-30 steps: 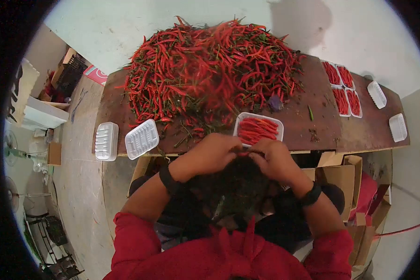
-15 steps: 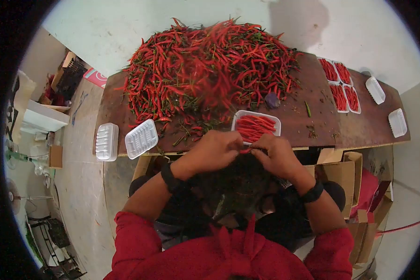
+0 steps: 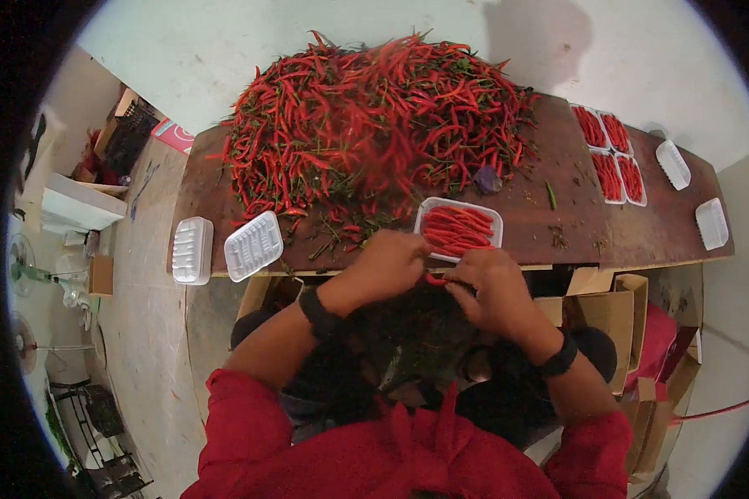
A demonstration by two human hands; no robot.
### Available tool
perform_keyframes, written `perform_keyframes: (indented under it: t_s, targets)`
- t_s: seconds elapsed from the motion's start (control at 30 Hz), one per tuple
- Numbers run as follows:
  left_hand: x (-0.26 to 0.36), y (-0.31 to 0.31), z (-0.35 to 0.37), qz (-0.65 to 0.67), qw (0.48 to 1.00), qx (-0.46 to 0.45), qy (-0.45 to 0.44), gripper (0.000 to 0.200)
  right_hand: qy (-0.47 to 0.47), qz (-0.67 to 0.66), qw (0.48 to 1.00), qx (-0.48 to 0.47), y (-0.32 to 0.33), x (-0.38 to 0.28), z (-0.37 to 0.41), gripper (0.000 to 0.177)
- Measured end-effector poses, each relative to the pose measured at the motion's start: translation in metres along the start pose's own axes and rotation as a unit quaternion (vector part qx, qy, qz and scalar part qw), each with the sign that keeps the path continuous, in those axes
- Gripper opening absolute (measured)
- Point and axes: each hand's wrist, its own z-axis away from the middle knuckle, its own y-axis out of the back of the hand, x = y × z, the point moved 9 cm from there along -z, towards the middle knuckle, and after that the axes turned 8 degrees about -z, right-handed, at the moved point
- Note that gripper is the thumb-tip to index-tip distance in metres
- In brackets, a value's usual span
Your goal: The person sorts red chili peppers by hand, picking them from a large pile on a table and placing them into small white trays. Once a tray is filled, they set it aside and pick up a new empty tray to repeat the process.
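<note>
Between my hands, just below the table's front edge, a red chili (image 3: 435, 280) is pinched in the fingers of my right hand (image 3: 493, 284). My left hand (image 3: 389, 264) is just left of it with its fingers closed; whether they touch the chili or hold anything is hidden. Right above both hands sits a white tray (image 3: 498, 226) with red chilies (image 3: 458, 229) laid side by side in it. Behind it rises a large heap of red chilies (image 3: 308, 116) with green stems.
Empty white trays (image 3: 193, 251) are stacked at the left, with another tray (image 3: 254, 246) beside them. Several filled trays (image 3: 609, 176) stand at the right, past a purple object (image 3: 487, 180). Two empty trays (image 3: 672, 165) lie farther right. Cardboard boxes (image 3: 607, 320) are below the table.
My hands have moved slightly apart. The right hand has turned and lowered a little, and more of the red chili shows at its fingertips.
</note>
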Motion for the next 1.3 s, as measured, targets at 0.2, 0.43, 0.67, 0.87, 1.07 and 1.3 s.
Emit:
perform_keyframes:
  t_s: [0.2,0.43,0.67,0.87,1.07,1.3]
  targets:
    - [0.015,-0.029,0.017,0.061,0.967,-0.232,-0.084,0.015,-0.077,-0.060,0.993,0.066,0.018,0.033,0.006,0.012]
    - [0.029,0.014,0.002,0.054,0.997,-0.039,-0.044,0.019,-0.107,-0.056,0.993,0.011,-0.002,0.038,0.007,0.017]
    - [0.045,0.013,-0.005,0.056,0.986,-0.021,-0.154,0.015,-0.088,-0.099,0.990,0.049,0.000,0.038,0.001,0.016]
    - [0.033,0.013,-0.017,-0.006,0.992,-0.002,-0.129,0.015,-0.102,-0.094,0.986,0.092,0.006,0.048,-0.004,0.018]
    - [0.008,0.026,-0.041,-0.047,0.995,0.054,-0.070,0.015,-0.120,0.017,0.984,0.131,0.017,0.061,-0.008,0.034]
    - [0.000,0.018,-0.057,-0.041,0.997,0.044,-0.054,0.015,-0.135,0.103,0.983,0.073,0.002,0.078,-0.019,0.045]
